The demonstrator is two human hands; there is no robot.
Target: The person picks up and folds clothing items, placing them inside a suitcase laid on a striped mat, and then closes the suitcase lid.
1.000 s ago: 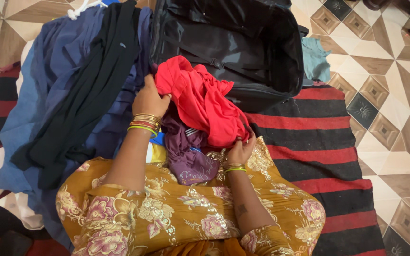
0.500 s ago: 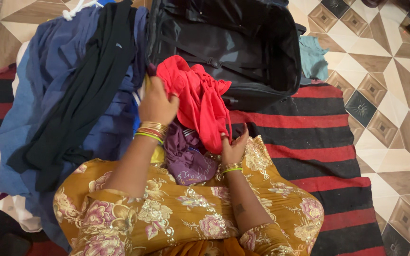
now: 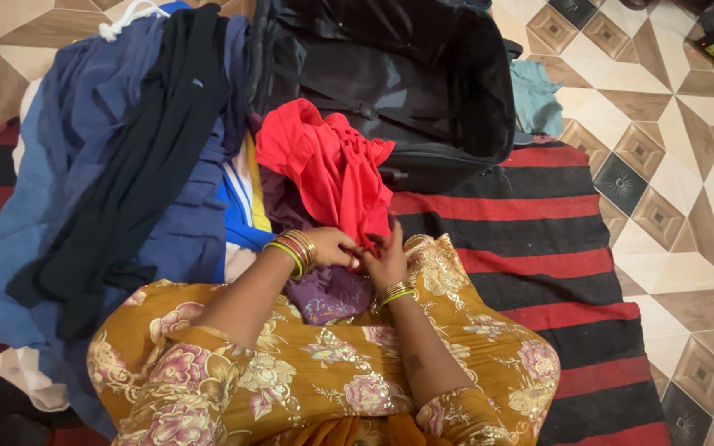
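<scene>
Two hands, left hand (image 3: 332,246) and right hand (image 3: 387,260), both pinching one red garment's (image 3: 332,169) lower edge; one open black suitcase (image 3: 406,83) behind.

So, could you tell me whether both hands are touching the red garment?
Touching. The head view shows the left hand and right hand pinching the lower edge of the red garment.

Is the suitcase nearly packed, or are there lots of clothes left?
Nothing packed shows: the black suitcase lies open, no clothes visible inside. In hand: both hands, left hand and right hand, meet at the red garment's lower edge. Left: a purple cloth in the lap, plus the blue and black pile beside her.
</scene>
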